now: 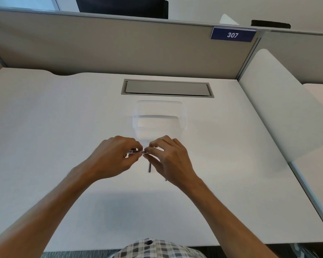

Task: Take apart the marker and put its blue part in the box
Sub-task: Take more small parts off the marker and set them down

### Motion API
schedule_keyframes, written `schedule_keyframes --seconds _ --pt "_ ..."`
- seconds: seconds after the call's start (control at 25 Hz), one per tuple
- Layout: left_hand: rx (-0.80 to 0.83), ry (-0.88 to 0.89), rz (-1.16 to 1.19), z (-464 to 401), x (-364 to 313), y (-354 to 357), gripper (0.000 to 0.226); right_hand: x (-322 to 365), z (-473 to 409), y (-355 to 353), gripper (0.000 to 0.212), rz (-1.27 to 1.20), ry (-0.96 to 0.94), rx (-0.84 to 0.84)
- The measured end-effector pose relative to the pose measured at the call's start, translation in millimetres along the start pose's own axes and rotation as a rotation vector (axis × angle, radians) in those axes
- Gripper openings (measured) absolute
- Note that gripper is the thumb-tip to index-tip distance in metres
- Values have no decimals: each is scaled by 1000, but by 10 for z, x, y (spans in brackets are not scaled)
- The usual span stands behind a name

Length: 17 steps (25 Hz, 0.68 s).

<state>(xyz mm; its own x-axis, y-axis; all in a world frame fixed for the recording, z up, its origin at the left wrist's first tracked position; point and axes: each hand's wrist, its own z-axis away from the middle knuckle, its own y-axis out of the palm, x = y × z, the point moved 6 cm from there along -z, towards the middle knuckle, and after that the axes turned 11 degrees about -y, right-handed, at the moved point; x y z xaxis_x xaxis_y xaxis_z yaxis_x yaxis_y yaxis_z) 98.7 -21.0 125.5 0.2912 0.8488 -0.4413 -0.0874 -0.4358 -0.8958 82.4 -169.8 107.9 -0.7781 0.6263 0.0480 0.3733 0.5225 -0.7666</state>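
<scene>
A white marker (138, 152) with black lettering is held level above the white desk, in front of a clear plastic box (183, 112). My left hand (114, 157) grips its left end and my right hand (171, 157) grips its right end, fingers pinched on the barrel. Both ends are hidden by my fingers, and no blue part shows. A thin dark stick (149, 167) lies on the desk just below the marker, between my hands. Another small dark tip (166, 179) peeks out under my right wrist. The box holds nothing that I can see.
A grey cable hatch (167, 87) is set into the desk behind the box. Beige partition walls (119, 43) close the back and right, with a blue 307 sign (232, 35). The desk's front edge runs near my checked shirt (157, 248).
</scene>
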Motion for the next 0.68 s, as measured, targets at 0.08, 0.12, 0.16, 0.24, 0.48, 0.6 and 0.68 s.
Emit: schedule_keyframes --seconds 0.08,0.12,0.16,0.24,0.48,0.6,0.68 --pt "-4 -27 -15 15 46 4 31 5 -12 31 12 24 -20 1" --pt "-19 -49 -3 26 77 -14 34 -3 4 59 12 31 -26 16" --pt "-47 -76 27 39 121 -48 36 -20 32 99 11 27 -19 35" --pt "-159 -122 122 66 227 -140 37 -84 107 180 10 -48 78 55" --pt "-371 -362 431 233 800 -23 35 -266 428 487 9 -750 767 -1" --pt "-284 -388 191 360 1086 345 47 -253 462 596 8 -849 875 -48" --pt "-181 -378 22 452 1273 627 59 -234 466 669 8 -881 916 -60"
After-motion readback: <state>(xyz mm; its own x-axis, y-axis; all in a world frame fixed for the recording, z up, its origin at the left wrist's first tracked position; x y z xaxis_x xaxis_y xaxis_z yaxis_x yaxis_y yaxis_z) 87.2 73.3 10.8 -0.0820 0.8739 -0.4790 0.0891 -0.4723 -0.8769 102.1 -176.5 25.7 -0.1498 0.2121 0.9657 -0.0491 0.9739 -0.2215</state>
